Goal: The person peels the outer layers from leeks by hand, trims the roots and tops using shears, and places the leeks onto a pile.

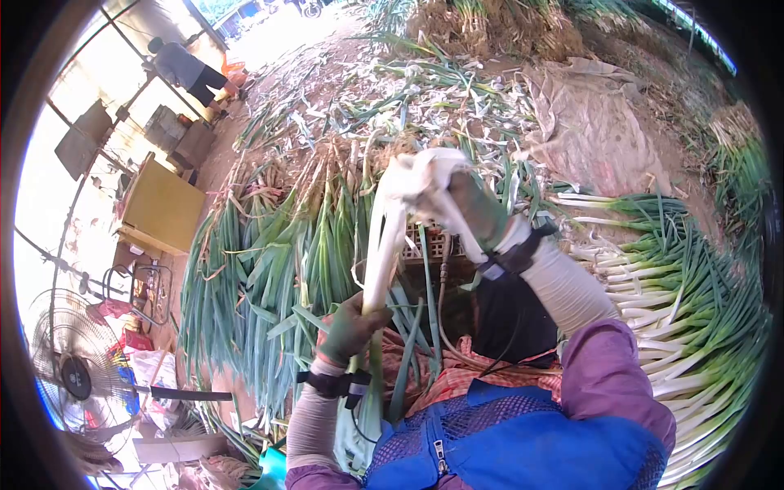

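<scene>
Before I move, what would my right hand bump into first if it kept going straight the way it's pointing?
Probably the white stalk and loose pale skin right by your right hand. Beyond, the piled leeks' root ends seem roughly in line, but depth is unclear.

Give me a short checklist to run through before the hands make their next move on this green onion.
1. Left hand closed around the green onion: ok, wrapped around its lower part.
2. Right hand gripping firmly: cannot tell, it is at the upper end but motion-blurred.
3. Pale outer layers fully off: cannot tell, the upper end is too blurred to judge.
4. Wrist straps in place: ok, a black one on the left wrist and another on the right wrist.
5. Hose apart from the stalk: ok, it runs to the right of it.
6. Other person away from the work: ok, in the background at upper left.
</scene>
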Tool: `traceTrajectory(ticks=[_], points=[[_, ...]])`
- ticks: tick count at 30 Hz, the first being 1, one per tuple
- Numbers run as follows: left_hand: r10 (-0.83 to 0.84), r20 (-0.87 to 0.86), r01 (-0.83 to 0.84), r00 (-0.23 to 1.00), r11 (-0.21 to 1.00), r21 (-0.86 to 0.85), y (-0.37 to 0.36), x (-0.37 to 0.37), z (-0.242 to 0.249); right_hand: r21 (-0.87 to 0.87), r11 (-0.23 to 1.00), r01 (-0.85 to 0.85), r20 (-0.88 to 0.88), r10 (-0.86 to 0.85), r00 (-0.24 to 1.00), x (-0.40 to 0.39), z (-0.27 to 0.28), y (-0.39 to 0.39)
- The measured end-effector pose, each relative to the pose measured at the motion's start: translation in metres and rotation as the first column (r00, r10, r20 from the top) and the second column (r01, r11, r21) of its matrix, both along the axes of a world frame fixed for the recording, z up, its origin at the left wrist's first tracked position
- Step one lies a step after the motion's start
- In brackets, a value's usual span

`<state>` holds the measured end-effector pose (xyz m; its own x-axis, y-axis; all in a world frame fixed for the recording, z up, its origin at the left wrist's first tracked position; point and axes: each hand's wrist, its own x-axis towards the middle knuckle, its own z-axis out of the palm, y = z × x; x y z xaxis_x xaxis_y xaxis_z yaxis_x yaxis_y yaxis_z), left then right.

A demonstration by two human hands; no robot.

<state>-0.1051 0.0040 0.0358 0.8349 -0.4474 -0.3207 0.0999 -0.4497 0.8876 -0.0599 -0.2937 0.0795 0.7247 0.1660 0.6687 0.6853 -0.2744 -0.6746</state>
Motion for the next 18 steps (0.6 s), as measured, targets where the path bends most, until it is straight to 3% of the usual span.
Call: traceTrajectory(ticks=[1,2,4,5,7,9,11,12,14,15,16,17,18], points=[[0.03,0.061,-0.033,0.998,0.999,0.043,-0.007,-0.004,-0.002,-0.049,0.996,0.073,-0.048,-0.075,0.996,0.003,-0.014,0.019],[0.042,0.11,-0.055,0.993,0.992,0.111,-0.014,-0.008,-0.001,-0.219,0.949,0.226,-0.073,-0.247,0.966,0.012,-0.035,0.029],[0.064,0.197,-0.106,0.978,0.972,0.212,-0.028,-0.017,-0.001,-0.421,0.768,0.482,0.141,-0.47,0.871,0.029,-0.063,0.04],[0.072,0.232,-0.13,0.97,0.96,0.246,-0.032,-0.02,-0.002,-0.425,0.674,0.604,0.342,-0.499,0.797,0.036,-0.075,0.041],[0.102,0.141,-0.113,0.985,0.991,0.072,-0.026,-0.018,-0.016,-0.311,0.593,0.743,0.378,-0.64,0.669,0.042,-0.072,0.038],[0.083,0.076,-0.082,0.994,0.996,-0.021,-0.019,-0.017,-0.02,-0.142,0.578,0.804,0.007,-0.811,0.584,0.057,-0.061,0.018],[0.027,0.044,-0.026,0.999,0.999,-0.028,-0.01,-0.019,-0.009,-0.128,0.508,0.852,-0.255,-0.847,0.467,0.086,-0.072,-0.04],[0.001,0.038,-0.003,0.999,0.999,0.043,-0.014,-0.023,0.009,0.299,0.813,0.499,-0.158,-0.474,0.866,0.12,-0.118,-0.095],[-0.052,0.016,0.048,0.999,0.982,0.18,-0.025,-0.033,0.048,0.57,0.821,0.035,0.061,-0.085,0.994,0.133,-0.149,-0.127],[-0.047,-0.019,0.048,0.999,0.994,0.094,-0.023,-0.03,0.039,0.547,0.826,0.136,-0.018,-0.151,0.988,0.107,-0.128,-0.12],[-0.046,-0.052,0.047,0.998,0.999,0.008,-0.017,-0.026,0.021,0.281,0.875,0.394,-0.092,-0.384,0.919,0.088,-0.107,-0.122],[-0.046,-0.088,0.039,0.995,0.996,-0.077,-0.011,-0.024,0.009,-0.022,0.8,0.599,-0.085,-0.599,0.796,0.068,-0.086,-0.122],[-0.098,-0.107,0.09,0.989,0.993,-0.082,-0.004,-0.024,0.006,-0.51,0.407,0.758,0.134,-0.833,0.537,0.051,-0.068,-0.126]])
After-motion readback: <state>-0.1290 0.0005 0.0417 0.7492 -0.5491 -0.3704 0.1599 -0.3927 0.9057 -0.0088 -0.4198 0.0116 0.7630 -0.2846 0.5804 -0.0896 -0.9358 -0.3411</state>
